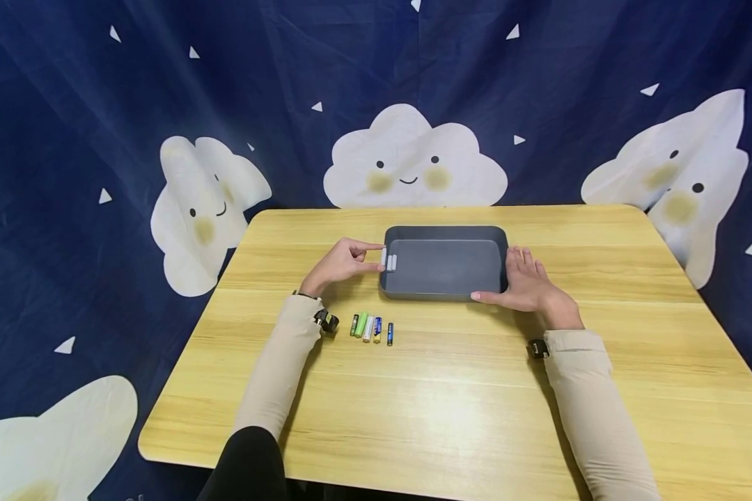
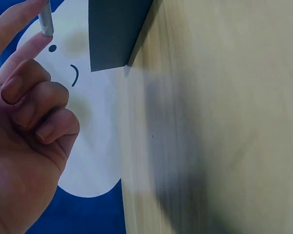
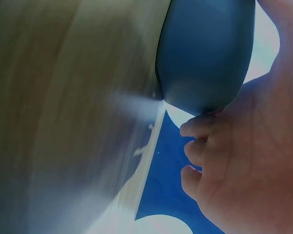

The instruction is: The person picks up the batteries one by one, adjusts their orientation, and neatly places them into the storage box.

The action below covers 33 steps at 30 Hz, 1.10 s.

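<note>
My left hand (image 1: 341, 264) pinches a white battery (image 2: 46, 20) end to end between thumb and index finger, over the left rim of a dark grey tray (image 1: 448, 271). Its other fingers are curled in toward the palm in the left wrist view. Inside the tray, against its left end, two white batteries (image 1: 391, 263) stand side by side. On the tray's right end rests my right hand (image 1: 529, 285), fingers straight along the outer wall and thumb stretched along the near rim. In the right wrist view the tray's outer wall (image 3: 205, 53) fills the space beside the palm.
In front of the tray several loose batteries lie in a rough row on the wooden table (image 1: 464, 417), among them a green battery (image 1: 361, 325), a white battery (image 1: 368, 329) and a thin blue battery (image 1: 390, 334). A dark blue curtain (image 1: 376, 56) hangs behind the table's far edge.
</note>
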{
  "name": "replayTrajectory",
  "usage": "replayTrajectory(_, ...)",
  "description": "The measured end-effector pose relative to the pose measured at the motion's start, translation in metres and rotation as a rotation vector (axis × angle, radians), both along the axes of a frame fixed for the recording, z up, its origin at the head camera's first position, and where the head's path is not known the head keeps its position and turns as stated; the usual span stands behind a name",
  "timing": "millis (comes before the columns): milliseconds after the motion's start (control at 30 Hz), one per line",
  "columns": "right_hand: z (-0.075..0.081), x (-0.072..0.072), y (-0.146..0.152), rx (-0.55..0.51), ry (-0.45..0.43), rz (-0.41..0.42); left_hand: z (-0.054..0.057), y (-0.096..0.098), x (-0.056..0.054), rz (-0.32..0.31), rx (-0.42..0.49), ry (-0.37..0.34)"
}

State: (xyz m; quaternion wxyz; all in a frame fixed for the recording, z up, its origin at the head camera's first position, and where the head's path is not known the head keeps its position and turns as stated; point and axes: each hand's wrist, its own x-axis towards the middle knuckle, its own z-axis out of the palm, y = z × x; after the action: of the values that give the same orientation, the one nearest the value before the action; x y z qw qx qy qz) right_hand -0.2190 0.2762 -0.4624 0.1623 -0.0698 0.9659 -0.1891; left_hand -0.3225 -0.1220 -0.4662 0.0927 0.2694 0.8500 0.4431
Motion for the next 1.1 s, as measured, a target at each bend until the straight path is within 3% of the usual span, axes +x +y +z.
replayTrajectory(633, 0.002, -0.001, -0.001, -0.006, 0.013, 0.005, -0.001, 0.017, -0.008, -0.017, -0.015, -0.078)
replayTrajectory(1100, 0.0, 0.001, -0.001, -0.006, 0.002, -0.012, -0.011, 0.029, -0.012, -0.021, -0.08, -0.122)
